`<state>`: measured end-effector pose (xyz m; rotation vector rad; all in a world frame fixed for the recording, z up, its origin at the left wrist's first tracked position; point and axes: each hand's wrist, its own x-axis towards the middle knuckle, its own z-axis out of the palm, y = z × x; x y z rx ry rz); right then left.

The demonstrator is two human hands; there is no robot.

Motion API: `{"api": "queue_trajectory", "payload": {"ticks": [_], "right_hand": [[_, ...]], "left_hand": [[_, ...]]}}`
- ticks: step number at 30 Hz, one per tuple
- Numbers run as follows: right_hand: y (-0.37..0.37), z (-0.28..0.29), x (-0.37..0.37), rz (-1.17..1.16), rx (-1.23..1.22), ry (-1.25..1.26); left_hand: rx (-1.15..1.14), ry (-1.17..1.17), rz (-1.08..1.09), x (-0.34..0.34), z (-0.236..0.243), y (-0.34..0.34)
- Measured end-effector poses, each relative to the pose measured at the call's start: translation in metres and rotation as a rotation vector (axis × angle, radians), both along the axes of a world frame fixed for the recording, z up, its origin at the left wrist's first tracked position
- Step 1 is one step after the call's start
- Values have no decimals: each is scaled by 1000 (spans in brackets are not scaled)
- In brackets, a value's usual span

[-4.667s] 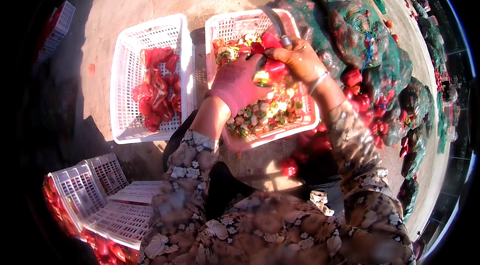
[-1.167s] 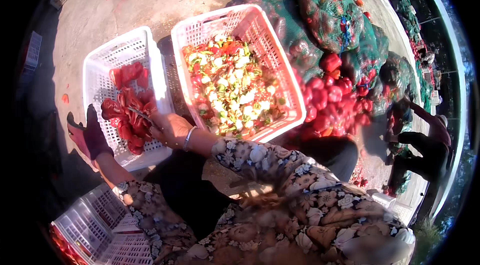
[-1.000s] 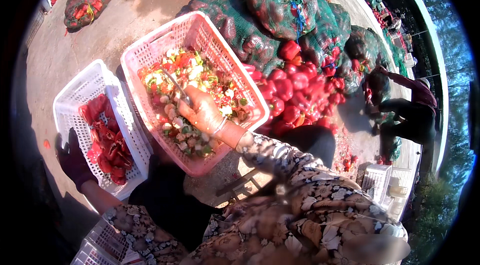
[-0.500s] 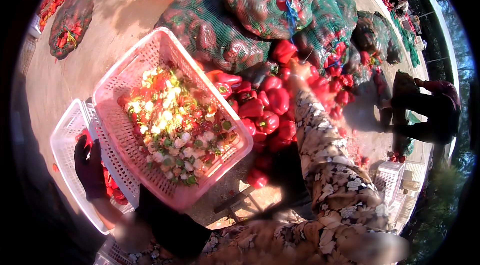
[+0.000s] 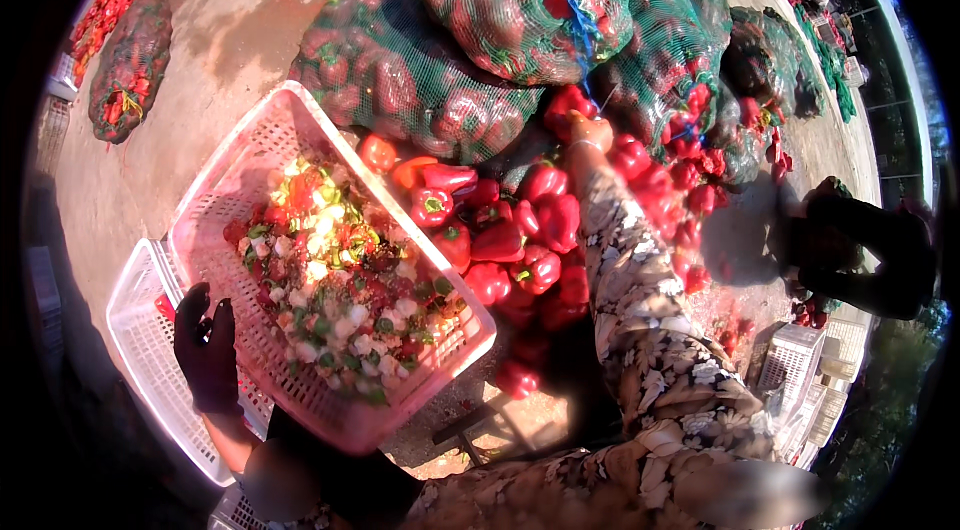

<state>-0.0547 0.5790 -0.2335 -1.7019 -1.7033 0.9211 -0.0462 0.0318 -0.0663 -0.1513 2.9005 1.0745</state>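
Note:
My left hand [image 5: 207,355], in a dark glove, is over the white basket [image 5: 135,295] next to the pink basket's side. Its fingers are apart and nothing shows in them. My right hand [image 5: 590,133], bare, reaches far forward to a red bell pepper [image 5: 563,110] at the foot of the net sacks and touches its lower right side. Those fingers are curled; a thin pale sliver shows beside them, too small to name. The pink basket [image 5: 395,205], tilted before me, holds cut pepper cores with green stems [image 5: 340,300]. Red pepper pieces lie partly hidden in the white basket.
Loose red bell peppers [image 5: 500,242] are heaped right of the pink basket. Stuffed green net sacks [image 5: 430,95] stand behind them. Another net sack [image 5: 130,75] lies far left. At the right are a person in dark clothes [image 5: 870,250] and stacked white crates [image 5: 792,360].
My left hand has drawn back to the right from the pepper pieces in the white basket. My right hand has come closer against the red bell pepper. The view has shifted slightly.

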Motion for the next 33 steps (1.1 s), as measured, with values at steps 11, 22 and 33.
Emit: {"api": "queue_trajectory", "payload": {"ticks": [11, 22, 33], "right_hand": [[-118, 128, 109, 783, -535, 703], [-308, 242, 102, 1441, -34, 474], [-403, 282, 116, 1502, 250, 442]], "left_hand": [[646, -204, -337, 27, 9, 94], [1103, 57, -172, 64, 53, 48], [1167, 397, -37, 69, 64, 4]]}}
